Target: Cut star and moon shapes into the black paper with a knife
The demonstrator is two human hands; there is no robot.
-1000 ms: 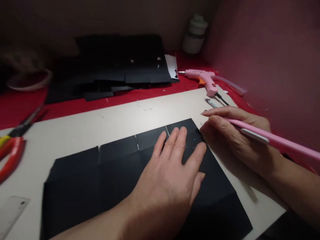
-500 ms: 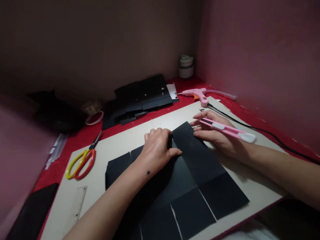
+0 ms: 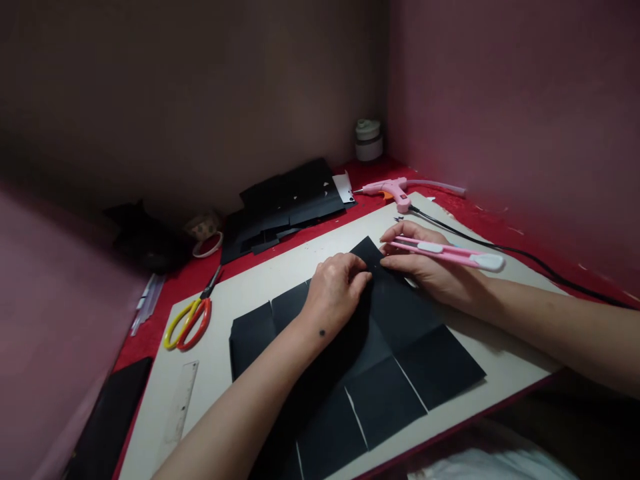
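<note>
A large sheet of black card [image 3: 373, 343], scored by folds and slit along its edges, lies on the white board. On its upper part is my left hand [image 3: 336, 287], fingers curled in and thumb against the forefinger, pinching the card near a crease. My right hand [image 3: 425, 267] keeps a pink utility knife [image 3: 457, 254] lying across its fingers, the white end toward the wrist. The thumb and fingertips of that hand meet the card's upper right edge. The knife's tip is hard to make out.
Scissors [image 3: 189, 323] with yellow and red handles and a clear ruler [image 3: 183, 403] lie left on the white board [image 3: 280, 270]. Behind are black card scraps [image 3: 305, 193], a pink glue gun [image 3: 395, 190] with a black cord [image 3: 520, 258], and a lidded jar [image 3: 369, 141].
My left hand has shifted up along the card toward the right hand, its thumb now drawn in to the forefinger. The right hand still has the knife. The camera view has shifted a little.
</note>
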